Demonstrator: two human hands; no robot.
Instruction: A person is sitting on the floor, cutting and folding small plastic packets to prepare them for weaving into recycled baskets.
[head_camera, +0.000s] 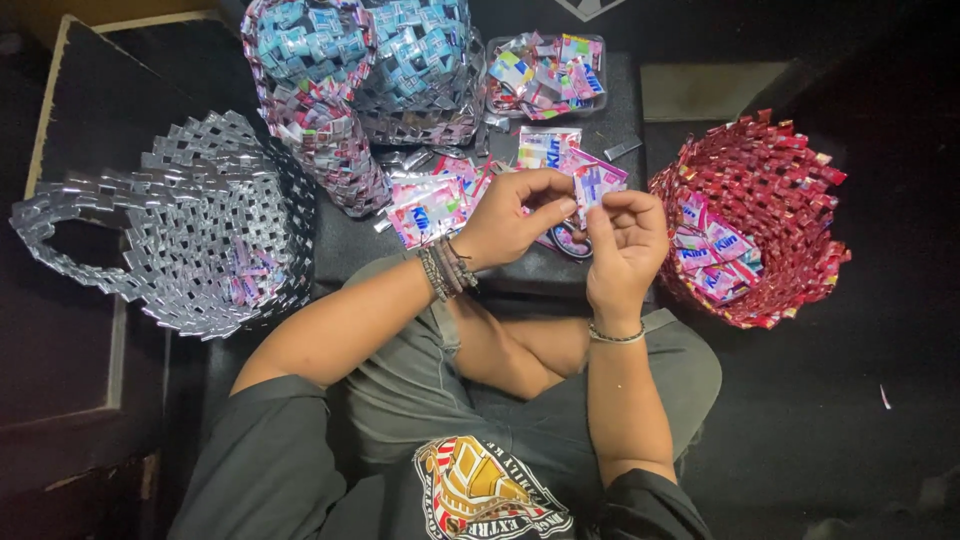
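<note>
My left hand (515, 215) and my right hand (625, 240) meet over a dark board on my lap. Both pinch a pink and white foil wrapper (597, 182) between thumb and fingers, the wrapper standing up above my right thumb. Beaded bracelets circle my left wrist, a thin one my right. Just below the hands lie scissors (570, 240), mostly hidden. A loose pile of pink wrappers (430, 205) lies on the board left of my left hand.
A silver woven basket with a handle (190, 230) sits at left. A red woven basket (790, 180) holding wrappers is at right. Blue and silver woven bags (360, 70) and a clear tray of wrappers (545, 75) stand behind.
</note>
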